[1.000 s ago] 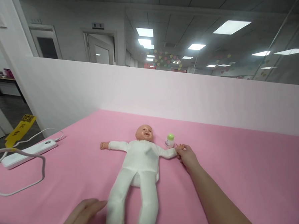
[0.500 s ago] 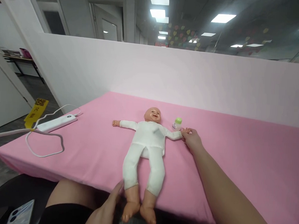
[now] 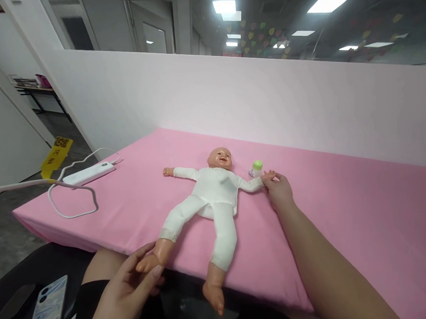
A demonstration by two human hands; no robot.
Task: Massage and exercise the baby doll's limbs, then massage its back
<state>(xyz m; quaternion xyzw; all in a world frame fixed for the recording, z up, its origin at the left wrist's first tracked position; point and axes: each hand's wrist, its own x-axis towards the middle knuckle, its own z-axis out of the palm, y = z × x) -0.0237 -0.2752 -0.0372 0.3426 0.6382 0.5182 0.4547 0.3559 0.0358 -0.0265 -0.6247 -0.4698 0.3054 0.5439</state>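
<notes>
A baby doll (image 3: 217, 186) in a white cloth suit lies face up on the pink-covered table (image 3: 125, 197), arms stretched to both sides. Its feet stick out past the table's front edge. My left hand (image 3: 131, 279) is closed around the doll's foot on the left side, and that leg is swung outward. At the far end of the other arm, my right hand (image 3: 279, 189) pinches the doll's hand. Just beyond that hand stands a small clear bottle (image 3: 256, 169) with a green cap, apart from my fingers.
On the table's left lies a white power strip (image 3: 89, 173) with a looping cord and a yellow tag (image 3: 56, 157). A white partition wall (image 3: 273, 101) rises behind the table. A phone (image 3: 50, 298) rests at the lower left beside my leg.
My left hand has taken hold of the doll's foot, and that leg has moved out to the left. My right hand still pinches the doll's hand. The view has shifted slightly.
</notes>
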